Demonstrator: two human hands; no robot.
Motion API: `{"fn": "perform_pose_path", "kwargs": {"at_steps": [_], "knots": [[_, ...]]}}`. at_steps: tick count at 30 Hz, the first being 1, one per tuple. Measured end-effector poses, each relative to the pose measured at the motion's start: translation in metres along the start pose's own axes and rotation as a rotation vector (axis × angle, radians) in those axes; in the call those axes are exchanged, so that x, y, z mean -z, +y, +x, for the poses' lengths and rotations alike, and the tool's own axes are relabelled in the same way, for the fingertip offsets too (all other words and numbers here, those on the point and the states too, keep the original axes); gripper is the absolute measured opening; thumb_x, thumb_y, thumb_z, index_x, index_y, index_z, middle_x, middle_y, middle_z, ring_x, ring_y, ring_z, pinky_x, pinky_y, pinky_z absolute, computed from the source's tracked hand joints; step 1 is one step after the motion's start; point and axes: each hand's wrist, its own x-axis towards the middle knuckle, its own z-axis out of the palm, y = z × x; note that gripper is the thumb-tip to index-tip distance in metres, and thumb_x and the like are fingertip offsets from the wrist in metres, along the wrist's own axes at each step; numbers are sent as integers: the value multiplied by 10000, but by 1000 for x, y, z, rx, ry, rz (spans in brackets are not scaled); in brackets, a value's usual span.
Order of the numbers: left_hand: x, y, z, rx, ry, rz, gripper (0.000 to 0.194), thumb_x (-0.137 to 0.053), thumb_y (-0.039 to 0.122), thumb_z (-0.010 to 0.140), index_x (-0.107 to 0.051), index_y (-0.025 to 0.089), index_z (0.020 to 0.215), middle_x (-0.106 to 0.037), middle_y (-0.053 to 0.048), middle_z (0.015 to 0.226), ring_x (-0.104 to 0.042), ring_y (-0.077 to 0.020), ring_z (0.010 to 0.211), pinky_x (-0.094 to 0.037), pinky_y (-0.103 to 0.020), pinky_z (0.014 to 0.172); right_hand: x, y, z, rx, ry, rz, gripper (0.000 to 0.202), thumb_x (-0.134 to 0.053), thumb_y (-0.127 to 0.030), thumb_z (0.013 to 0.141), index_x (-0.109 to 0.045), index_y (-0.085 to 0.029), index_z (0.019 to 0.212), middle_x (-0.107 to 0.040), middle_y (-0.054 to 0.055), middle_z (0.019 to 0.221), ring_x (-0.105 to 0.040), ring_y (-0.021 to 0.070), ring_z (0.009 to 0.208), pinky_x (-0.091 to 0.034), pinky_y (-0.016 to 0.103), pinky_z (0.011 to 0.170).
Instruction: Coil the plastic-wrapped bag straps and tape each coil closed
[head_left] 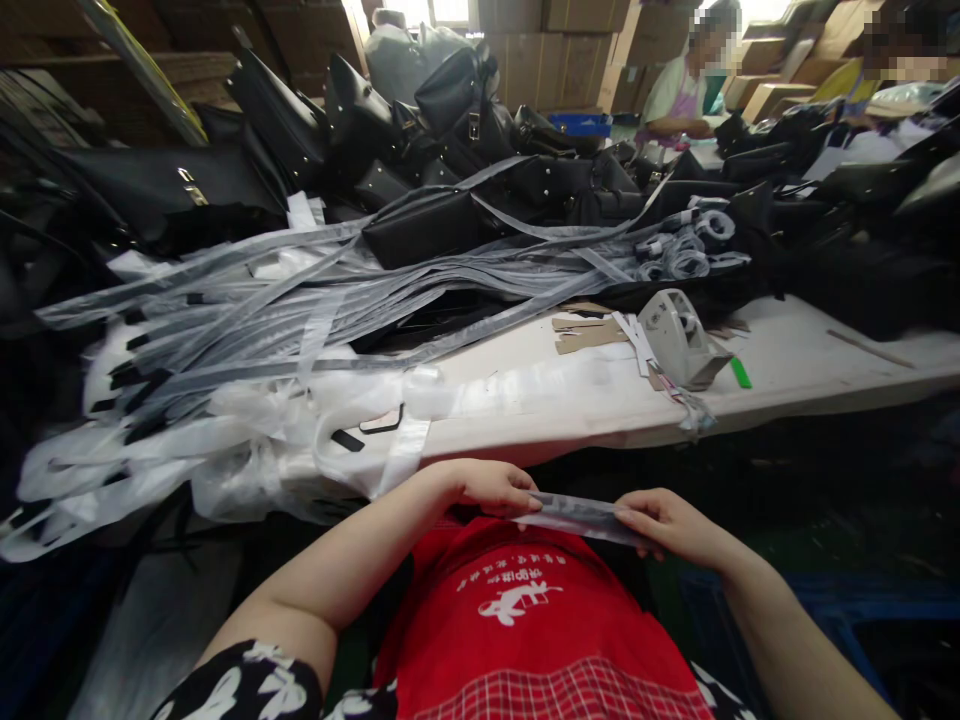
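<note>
Between my two hands, just above the red apron (510, 610), stretches a narrow clear plastic sleeve (576, 515) that looks dark inside. My left hand (499, 487) pinches its left end, thumb on top. The other end is held by my right hand (660, 520), with the fingers curled beneath it. On the table in front, a heap of long dark straps in clear plastic sleeves (300, 310) spreads to the left. Loose clear plastic (247, 440) hangs over the table's near left edge.
A tape dispenser (675, 335) stands on the white table (525, 400), beside cardboard strips (589, 333) and a green piece (741, 372). Black bags (450, 130) pile up behind. Coiled wrapped straps (690, 250) lie at the back right. Another person (682, 95) works across the table.
</note>
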Motion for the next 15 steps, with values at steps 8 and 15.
{"fn": "perform_pose_path", "kwargs": {"at_steps": [8, 15], "knots": [[-11, 3, 8, 17, -73, -250, 560, -504, 684, 813, -657, 146, 781, -640, -26, 659, -265, -77, 393, -147, -256, 385, -11, -3, 17, 13, 78, -35, 532, -441, -642, 869, -560, -161, 676, -548, -10, 492, -445, 90, 384, -318, 190, 385], [-14, -11, 11, 60, -135, -207, 508, -613, 647, 760, -686, 145, 729, -596, -18, 560, -466, -114, 464, -275, -227, 410, -8, 3, 18, 95, 116, -92, 542, -463, -648, 852, -538, -164, 619, -499, -5, 533, -431, 105, 459, -322, 205, 421]]}}
